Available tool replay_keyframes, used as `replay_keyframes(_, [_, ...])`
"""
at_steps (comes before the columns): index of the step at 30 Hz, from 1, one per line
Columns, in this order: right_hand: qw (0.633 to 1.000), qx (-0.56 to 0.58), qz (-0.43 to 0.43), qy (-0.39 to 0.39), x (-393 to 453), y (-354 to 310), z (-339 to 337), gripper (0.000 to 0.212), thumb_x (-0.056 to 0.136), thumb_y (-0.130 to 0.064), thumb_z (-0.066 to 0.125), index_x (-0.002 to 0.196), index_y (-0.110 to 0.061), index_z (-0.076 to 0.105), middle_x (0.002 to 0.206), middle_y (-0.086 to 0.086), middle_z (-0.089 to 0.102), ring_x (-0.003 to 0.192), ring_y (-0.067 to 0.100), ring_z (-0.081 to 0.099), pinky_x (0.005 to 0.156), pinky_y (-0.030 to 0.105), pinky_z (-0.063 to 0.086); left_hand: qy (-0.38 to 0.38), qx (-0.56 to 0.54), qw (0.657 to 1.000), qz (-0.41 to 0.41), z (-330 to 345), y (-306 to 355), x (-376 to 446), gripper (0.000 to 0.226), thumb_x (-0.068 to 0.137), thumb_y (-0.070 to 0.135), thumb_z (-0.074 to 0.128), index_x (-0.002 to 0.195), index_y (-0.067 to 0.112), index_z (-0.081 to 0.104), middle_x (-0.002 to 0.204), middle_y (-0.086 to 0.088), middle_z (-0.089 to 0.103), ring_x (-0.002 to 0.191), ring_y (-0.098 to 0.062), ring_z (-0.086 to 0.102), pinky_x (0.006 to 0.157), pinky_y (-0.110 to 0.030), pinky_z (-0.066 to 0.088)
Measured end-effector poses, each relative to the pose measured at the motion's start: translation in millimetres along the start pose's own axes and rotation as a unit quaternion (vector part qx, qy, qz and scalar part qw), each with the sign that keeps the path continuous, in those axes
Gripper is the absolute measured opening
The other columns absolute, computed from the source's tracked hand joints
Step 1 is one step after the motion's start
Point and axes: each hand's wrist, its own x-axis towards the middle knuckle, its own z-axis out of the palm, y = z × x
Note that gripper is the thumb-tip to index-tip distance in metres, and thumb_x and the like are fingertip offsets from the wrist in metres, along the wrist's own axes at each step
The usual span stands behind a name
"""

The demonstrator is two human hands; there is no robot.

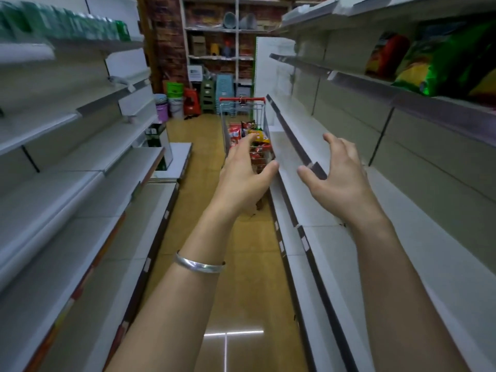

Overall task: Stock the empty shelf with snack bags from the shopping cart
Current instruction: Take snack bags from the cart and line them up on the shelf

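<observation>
Down the aisle, shopping cart [245,124] of snack bags [257,136] sits beside the bare shelf [322,183]. Left hand [241,173] and right hand [341,173] both spread, empty, likely reaching toward it.

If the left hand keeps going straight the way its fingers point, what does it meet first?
Probably the snack bags in the shopping cart: the left hand points at them, nothing visible between, though depth is unclear.
</observation>
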Motion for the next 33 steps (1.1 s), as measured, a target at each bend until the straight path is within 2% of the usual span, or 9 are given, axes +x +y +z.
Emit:
replay_keyframes(4, [1.0, 0.006, -0.004, -0.015, 66, -7, 57, 0.076, 0.092, -0.043, 0.062, 0.154, -0.023, 0.024, 0.155, 0.002, 0.027, 0.143, 0.024, 0.03, 0.118, 0.046, 0.028, 0.011, -0.012, 1.0, -0.014, -8, -49, 70, 0.066, 0.095, 0.037, 0.062, 0.151, 0.028, 0.029, 0.154, 0.005, 0.036, 0.139, -0.009, 0.034, 0.106, -0.027, 0.029])
replay_keyframes(9, [1.0, 0.006, 0.004, -0.026, 159, -26, 120, 0.075, 0.092, -0.043, 0.062, 0.154, -0.022, 0.024, 0.154, 0.004, 0.029, 0.143, 0.026, 0.029, 0.118, 0.047, 0.026, 0.004, 0.014, 1.0, -0.024, -32, -101, 168, 0.068, 0.095, 0.038, 0.062, 0.152, 0.026, 0.028, 0.154, 0.003, 0.037, 0.14, -0.013, 0.034, 0.113, -0.039, 0.031])
replay_keyframes(13, [1.0, 0.012, 0.011, -0.024, 224, -26, 162, 0.076, 0.093, -0.043, 0.062, 0.155, -0.023, 0.022, 0.156, 0.002, 0.027, 0.144, 0.023, 0.028, 0.118, 0.048, 0.027, 0.014, 0.006, 0.999, -0.038, -35, -142, 242, 0.067, 0.095, 0.037, 0.062, 0.152, 0.025, 0.029, 0.153, 0.003, 0.037, 0.138, -0.011, 0.035, 0.114, -0.04, 0.033])
replay_keyframes(20, [0.998, -0.006, 0.036, -0.041, 342, 10, 230, 0.077, 0.093, -0.043, 0.061, 0.156, -0.023, 0.021, 0.157, 0.004, 0.027, 0.144, 0.024, 0.028, 0.118, 0.049, 0.028, -0.009, -0.009, 0.998, -0.066, 8, -205, 365, 0.07, 0.094, 0.039, 0.063, 0.153, 0.027, 0.027, 0.158, 0.001, 0.033, 0.144, -0.015, 0.031, 0.116, -0.046, 0.033])
replay_keyframes(25, [0.997, -0.017, 0.019, -0.071, 447, 36, 279, 0.078, 0.093, -0.043, 0.063, 0.155, -0.021, 0.021, 0.155, 0.004, 0.029, 0.145, 0.023, 0.027, 0.119, 0.048, 0.027, 0.002, -0.007, 0.997, -0.074, 45, -236, 466, 0.069, 0.094, 0.041, 0.063, 0.152, 0.028, 0.028, 0.155, 0.001, 0.037, 0.141, -0.016, 0.035, 0.114, -0.043, 0.035])
replay_keyframes(28, [0.995, -0.021, 0.005, -0.095, 512, 48, 306, 0.079, 0.092, -0.045, 0.063, 0.155, -0.023, 0.02, 0.155, 0.004, 0.028, 0.144, 0.022, 0.027, 0.118, 0.048, 0.029, 0.012, -0.004, 0.996, -0.083, 61, -251, 526, 0.069, 0.094, 0.04, 0.063, 0.152, 0.027, 0.028, 0.154, 0.002, 0.037, 0.14, -0.015, 0.036, 0.11, -0.037, 0.034])
replay_keyframes(33, [0.992, -0.01, -0.002, -0.124, 599, 66, 356, 0.079, 0.092, -0.043, 0.064, 0.155, -0.024, 0.02, 0.155, 0.004, 0.029, 0.143, 0.024, 0.031, 0.115, 0.051, 0.034, 0.032, -0.008, 0.991, -0.13, 78, -292, 606, 0.068, 0.095, 0.038, 0.062, 0.152, 0.026, 0.028, 0.155, -0.001, 0.036, 0.141, -0.017, 0.036, 0.114, -0.043, 0.036])
